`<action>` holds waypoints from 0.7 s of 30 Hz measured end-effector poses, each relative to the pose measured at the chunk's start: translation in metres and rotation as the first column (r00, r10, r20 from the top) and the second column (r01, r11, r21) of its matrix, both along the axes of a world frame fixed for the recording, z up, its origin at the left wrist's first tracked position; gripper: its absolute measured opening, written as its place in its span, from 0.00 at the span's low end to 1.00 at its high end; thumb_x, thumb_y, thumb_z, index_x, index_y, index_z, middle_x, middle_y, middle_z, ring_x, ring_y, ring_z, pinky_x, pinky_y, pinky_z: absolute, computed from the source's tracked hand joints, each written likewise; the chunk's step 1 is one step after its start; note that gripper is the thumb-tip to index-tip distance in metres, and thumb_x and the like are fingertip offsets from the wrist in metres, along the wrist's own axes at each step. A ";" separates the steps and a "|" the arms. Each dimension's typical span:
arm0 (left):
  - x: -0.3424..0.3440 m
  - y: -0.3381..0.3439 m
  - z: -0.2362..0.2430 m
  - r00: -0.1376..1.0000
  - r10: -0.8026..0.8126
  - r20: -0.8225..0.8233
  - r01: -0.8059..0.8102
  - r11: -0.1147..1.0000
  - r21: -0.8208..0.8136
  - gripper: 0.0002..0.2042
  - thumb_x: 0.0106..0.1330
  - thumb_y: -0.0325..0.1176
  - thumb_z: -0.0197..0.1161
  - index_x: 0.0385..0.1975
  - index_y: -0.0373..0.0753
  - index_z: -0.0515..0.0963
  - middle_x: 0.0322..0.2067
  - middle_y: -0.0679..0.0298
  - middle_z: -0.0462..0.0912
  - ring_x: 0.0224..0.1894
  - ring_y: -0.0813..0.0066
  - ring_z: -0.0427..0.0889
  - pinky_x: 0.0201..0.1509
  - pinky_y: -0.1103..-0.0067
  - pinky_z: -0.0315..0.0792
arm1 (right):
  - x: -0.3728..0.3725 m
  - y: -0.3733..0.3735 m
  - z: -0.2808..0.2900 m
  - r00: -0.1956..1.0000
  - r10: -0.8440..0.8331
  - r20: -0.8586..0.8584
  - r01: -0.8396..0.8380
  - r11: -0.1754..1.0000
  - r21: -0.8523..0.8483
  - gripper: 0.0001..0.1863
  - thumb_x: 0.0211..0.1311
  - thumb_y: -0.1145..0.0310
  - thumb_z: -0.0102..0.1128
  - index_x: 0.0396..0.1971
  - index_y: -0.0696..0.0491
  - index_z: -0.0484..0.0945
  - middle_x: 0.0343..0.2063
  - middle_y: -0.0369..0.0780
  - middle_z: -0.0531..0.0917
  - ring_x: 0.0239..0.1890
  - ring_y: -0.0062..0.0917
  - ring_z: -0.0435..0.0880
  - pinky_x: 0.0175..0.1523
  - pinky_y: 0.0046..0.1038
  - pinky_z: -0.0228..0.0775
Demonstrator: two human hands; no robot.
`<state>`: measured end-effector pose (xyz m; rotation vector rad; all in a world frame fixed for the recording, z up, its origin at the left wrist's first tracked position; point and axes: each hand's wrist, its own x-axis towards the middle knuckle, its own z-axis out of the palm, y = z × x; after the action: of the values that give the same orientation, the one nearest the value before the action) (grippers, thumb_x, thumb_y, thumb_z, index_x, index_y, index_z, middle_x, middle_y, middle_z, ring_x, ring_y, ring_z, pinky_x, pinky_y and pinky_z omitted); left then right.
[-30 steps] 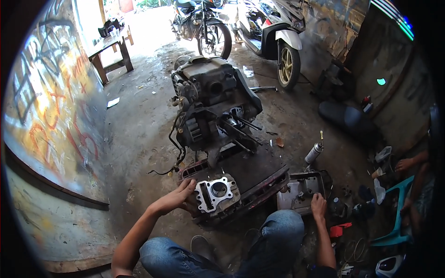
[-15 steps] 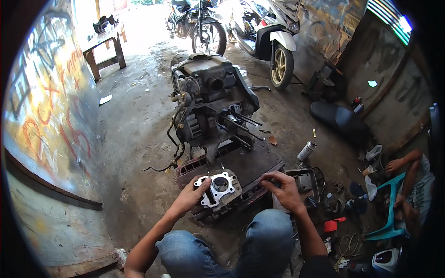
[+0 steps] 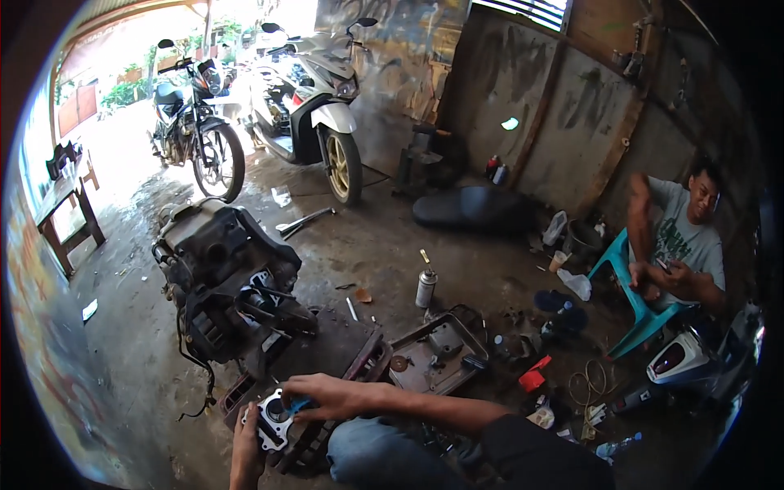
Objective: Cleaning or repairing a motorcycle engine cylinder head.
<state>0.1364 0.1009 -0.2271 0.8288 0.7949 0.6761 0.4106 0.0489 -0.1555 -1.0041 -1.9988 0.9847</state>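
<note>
Low in the view, an engine cylinder block (image 3: 269, 439) lies on a dark crate (image 3: 304, 447), its flat silvery face with a round bore turned up. My left hand (image 3: 245, 447) grips its left edge, the thumb along the rim. Over the block's right side reaches my right hand (image 3: 322, 395), fingers bent and closed round a small blue thing (image 3: 300, 403) whose kind I cannot make out. Beyond the block, a dark, greasy engine (image 3: 220, 273) with studs sticking out rests at the crate's far end.
Right of the crate are a metal tray (image 3: 433, 351) with parts and a spray can (image 3: 426, 289). A person (image 3: 686, 237) sits on a teal chair (image 3: 627, 269) at the right. Farther off are a black seat (image 3: 474, 208), a scooter (image 3: 314, 122) and a motorcycle (image 3: 204, 131).
The view has swung to the right, bringing the seated person fully into sight. My right hand has moved over to the cylinder block, and a blue thing now shows at its fingers.
</note>
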 end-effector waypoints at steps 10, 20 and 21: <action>0.012 0.015 0.060 0.911 0.136 -0.389 0.074 0.874 0.480 0.23 0.83 0.51 0.62 0.66 0.41 0.78 0.57 0.56 0.85 0.55 0.68 0.87 0.61 0.70 0.77 | 0.019 0.008 -0.001 0.982 -0.150 0.115 0.124 0.970 0.207 0.18 0.61 0.73 0.80 0.52 0.48 0.91 0.42 0.42 0.86 0.41 0.37 0.92 0.46 0.36 0.87; 0.000 0.019 0.069 0.882 0.055 -0.468 0.231 0.815 0.532 0.28 0.80 0.55 0.66 0.67 0.40 0.79 0.60 0.53 0.85 0.57 0.64 0.86 0.60 0.68 0.79 | 0.002 0.000 -0.008 0.971 -0.204 0.122 0.144 0.913 0.382 0.19 0.59 0.75 0.79 0.52 0.48 0.90 0.41 0.40 0.87 0.39 0.34 0.92 0.44 0.35 0.88; 0.004 0.018 0.074 0.879 0.065 -0.472 0.237 0.800 0.551 0.27 0.80 0.55 0.66 0.66 0.39 0.79 0.60 0.52 0.85 0.58 0.63 0.85 0.61 0.67 0.79 | 0.004 -0.002 -0.008 0.969 -0.188 0.161 0.102 0.896 0.432 0.20 0.58 0.75 0.79 0.51 0.48 0.90 0.41 0.39 0.87 0.39 0.34 0.91 0.44 0.35 0.88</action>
<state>0.1404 0.1191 -0.1529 1.6535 0.9848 0.6533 0.4142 0.0474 -0.1633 -1.0169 -2.1363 0.3522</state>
